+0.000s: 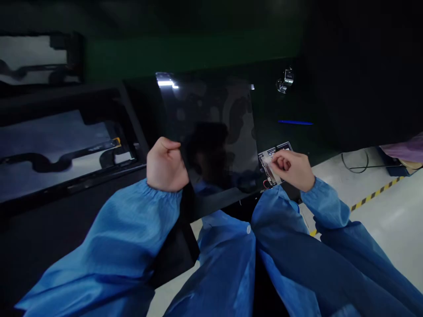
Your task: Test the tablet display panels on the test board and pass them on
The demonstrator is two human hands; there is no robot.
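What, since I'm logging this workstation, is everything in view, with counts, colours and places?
glossy panel: 1, black, centre of the bench
circuit board: 1, black and white, right of the panel
slim stick: 1, blue, beyond the board
metallic item: 1, silver, beyond the stick
framed units: 2, black with pale areas, left
bench: 1, dark green to black, under the panel
floor tape: 1 strip, yellow and black, right
cable: at least 1, dark, right
bulky item: 1, purple, right edge
floor: pale, below
sleeves: 2, blue, both arms
left hand: 1, bare, by the panel's left edge
right hand: 1, bare, at the board
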